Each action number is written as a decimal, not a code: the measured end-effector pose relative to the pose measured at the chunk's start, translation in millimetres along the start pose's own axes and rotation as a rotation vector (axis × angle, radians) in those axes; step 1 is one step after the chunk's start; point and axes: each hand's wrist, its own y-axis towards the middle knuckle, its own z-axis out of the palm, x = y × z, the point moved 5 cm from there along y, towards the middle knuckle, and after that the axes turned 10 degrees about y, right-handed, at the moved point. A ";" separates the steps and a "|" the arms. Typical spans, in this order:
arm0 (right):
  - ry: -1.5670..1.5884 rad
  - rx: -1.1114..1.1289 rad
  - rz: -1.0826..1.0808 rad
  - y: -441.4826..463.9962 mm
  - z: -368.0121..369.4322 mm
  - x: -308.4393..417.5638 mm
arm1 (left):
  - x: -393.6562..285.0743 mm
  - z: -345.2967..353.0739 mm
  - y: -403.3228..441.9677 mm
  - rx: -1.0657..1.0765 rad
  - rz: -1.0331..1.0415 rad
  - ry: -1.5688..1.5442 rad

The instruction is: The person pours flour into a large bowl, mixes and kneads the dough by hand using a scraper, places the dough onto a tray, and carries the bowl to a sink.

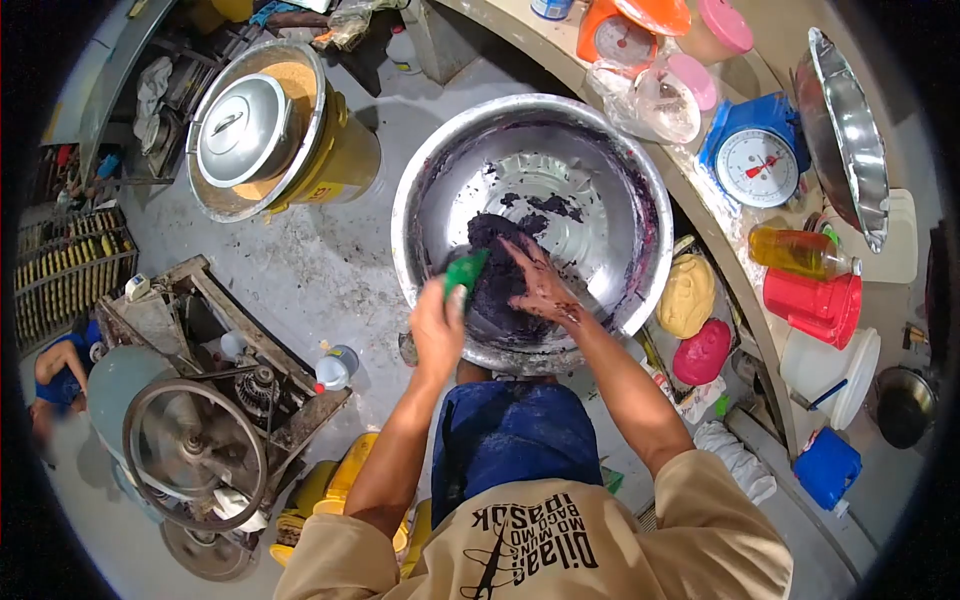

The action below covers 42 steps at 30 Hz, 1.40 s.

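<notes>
A large metal basin [405, 215] holds a dark purple, sticky dough-like mass [490, 285], with smaller clumps stuck to its floor and smears along its inner wall. My left hand [437, 325] is closed around a green scraper [466, 268] at the basin's near left side. The scraper's blade is over the left edge of the mass; whether it touches is hard to tell. My right hand [543, 284] lies against the right side of the mass, fingers spread and stained purple.
At left stand a yellow bucket [355, 155] topped by a basin with a lidded pot [240, 130], and a machine with a wheel [195, 450]. The right counter carries a blue scale [757, 165], an oil bottle [800, 252] and a red container [815, 300]. Another person [60, 375] is far left.
</notes>
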 end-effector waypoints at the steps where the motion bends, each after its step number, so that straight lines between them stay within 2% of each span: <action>1: 0.204 0.056 -0.049 -4.8 -2.8 3.9 | -21.4 -3.1 -4.8 -0.005 0.163 0.018; 2: 0.409 0.113 -0.100 -8.1 -2.8 9.1 | -44.2 -6.5 -9.2 -0.012 0.328 0.037; 4: 0.645 0.091 0.041 -20.1 5.5 11.5 | -75.3 -3.3 -13.3 0.067 0.558 0.070; 5: 0.846 0.102 0.190 -28.6 8.6 18.9 | -77.1 0.3 -13.0 0.046 0.553 0.108; 8: 1.228 0.103 0.368 -42.2 23.1 16.7 | -66.8 6.3 1.2 -0.038 0.486 0.149; 10: 1.200 0.088 0.237 -41.7 17.3 33.7 | -55.6 11.8 17.4 -0.086 0.425 0.151; 11: 1.039 0.097 0.148 -41.0 11.0 36.4 | -48.9 14.5 24.0 -0.103 0.393 0.153; 14: 1.102 0.040 0.236 -47.4 0.8 52.0 | -41.8 5.5 26.9 -0.152 0.317 0.080; 16: 1.293 -0.019 0.131 -42.6 5.3 38.9 | -49.3 -7.9 17.2 -0.165 0.321 0.076; 19: 1.535 -0.066 -0.075 -39.1 2.3 51.9 | -73.7 -9.0 -9.8 -0.086 0.446 0.152; 22: 1.533 -0.121 -0.149 -36.3 10.5 58.6 | -76.4 0.7 -15.3 -0.057 0.472 0.264; 25: 1.346 -0.141 -0.027 -44.0 32.4 16.5 | -62.7 5.6 12.2 -0.060 0.392 0.343; 26: 1.285 -0.147 -0.009 -43.6 29.1 38.9 | -54.0 6.7 22.4 -0.095 0.374 0.314; 27: 1.067 -0.052 -0.042 -47.9 17.1 65.9 | -43.3 8.6 31.1 -0.132 0.354 0.285; 30: 0.834 -0.050 -0.094 -49.8 1.3 82.6 | -40.9 -6.4 36.3 -0.134 0.267 0.205; 31: 0.744 -0.075 -0.174 -46.6 -1.1 75.8 | -50.5 -15.7 32.5 -0.113 0.269 0.175; 34: 0.318 -0.187 -0.040 -42.9 -5.7 58.2 | -75.9 -26.2 10.8 -0.046 0.379 0.164; 36: 0.286 -0.141 -0.057 -44.2 -11.4 84.2 | -90.9 -23.9 -1.3 0.024 0.457 0.227; 37: 0.269 -0.118 -0.064 -44.8 -11.9 94.0 | -93.5 -25.4 -3.6 -0.008 0.468 0.269; 39: 0.167 -0.145 -0.059 -44.4 -9.6 95.6 | -87.8 -23.6 8.1 -0.058 0.433 0.290; 42: 0.315 -0.125 -0.183 -46.3 -4.9 96.1 | -58.5 -11.0 27.6 -0.121 0.311 0.306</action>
